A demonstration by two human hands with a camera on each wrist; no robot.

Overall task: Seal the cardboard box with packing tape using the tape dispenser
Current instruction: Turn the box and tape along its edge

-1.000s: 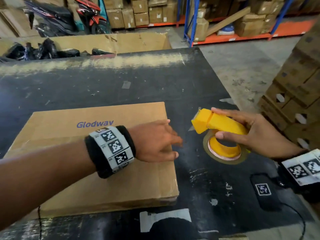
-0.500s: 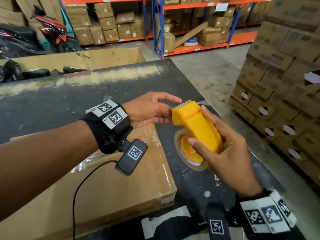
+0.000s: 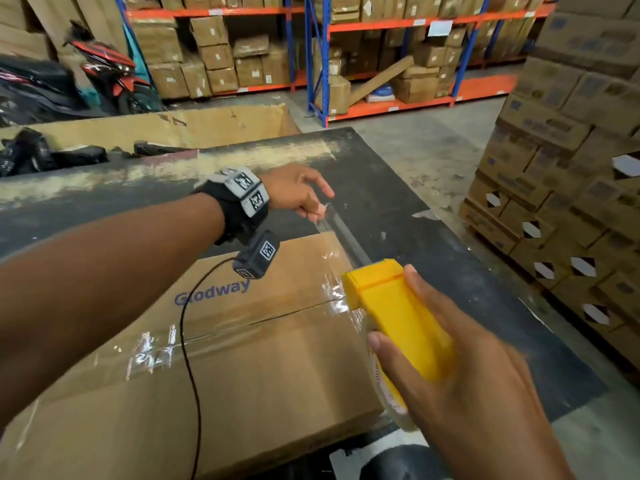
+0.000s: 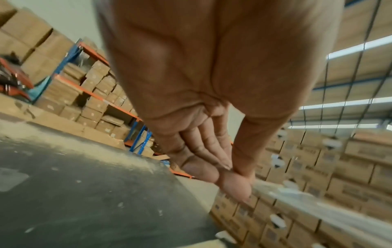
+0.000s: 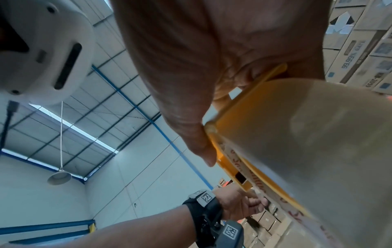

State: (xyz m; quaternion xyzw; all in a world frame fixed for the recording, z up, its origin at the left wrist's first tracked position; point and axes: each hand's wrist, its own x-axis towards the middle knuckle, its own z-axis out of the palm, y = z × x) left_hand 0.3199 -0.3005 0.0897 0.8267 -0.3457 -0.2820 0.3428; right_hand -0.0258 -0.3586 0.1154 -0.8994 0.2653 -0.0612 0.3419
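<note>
A flat cardboard box (image 3: 221, 368) printed "Glodway" lies on the black table (image 3: 433, 258), with clear tape along its middle seam. My right hand (image 3: 457, 386) grips a yellow tape dispenser (image 3: 398, 313) above the box's right end; the same dispenser (image 5: 265, 134) fills the right wrist view. A strip of clear tape (image 3: 343, 233) runs from the dispenser's mouth up to my left hand (image 3: 304, 199), which pinches its free end between thumb and fingers above the box's far right corner. That pinch shows in the left wrist view, with the tape (image 4: 297, 201) leading away from the left hand (image 4: 231, 177).
A large open carton (image 3: 162, 129) with black bags stands behind the table. Stacked cartons (image 3: 561, 188) rise to the right across a strip of concrete floor. Shelving with boxes (image 3: 381, 57) and a parked scooter (image 3: 107, 74) stand at the back.
My left hand left the box top, took the tape's end at the dispenser's mouth and pulled it away to the far side. My right hand lifted the dispenser and drew it nearer.
</note>
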